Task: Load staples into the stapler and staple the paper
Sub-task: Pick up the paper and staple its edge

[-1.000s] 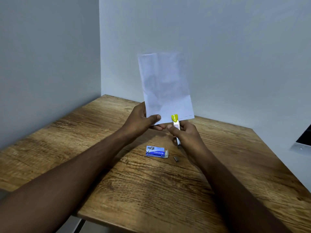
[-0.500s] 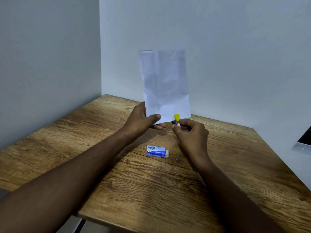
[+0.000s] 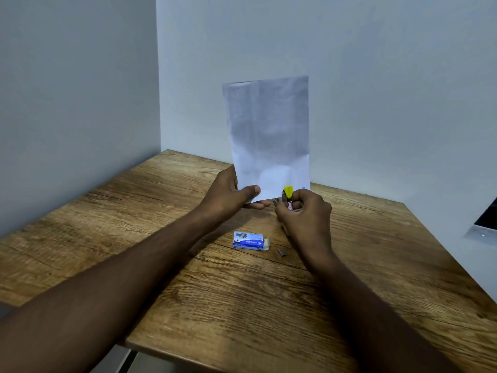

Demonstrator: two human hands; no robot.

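The worktop (image 3: 242, 305) is grained wood with a dull matt finish. The paper (image 3: 269, 130) looks thin and matt. The staple box (image 3: 248, 240) is glossy printed card; the stapler (image 3: 288, 196) has a yellow plastic tip.

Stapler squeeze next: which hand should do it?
The right hand. It already grips the stapler at the paper's bottom edge, while the left hand is busy holding that paper upright.

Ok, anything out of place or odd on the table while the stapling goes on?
Only small things: a loose strip of staples lies on the wooden table beside the staple box, whose end flap hangs open. Otherwise nothing looks spilled or damaged.
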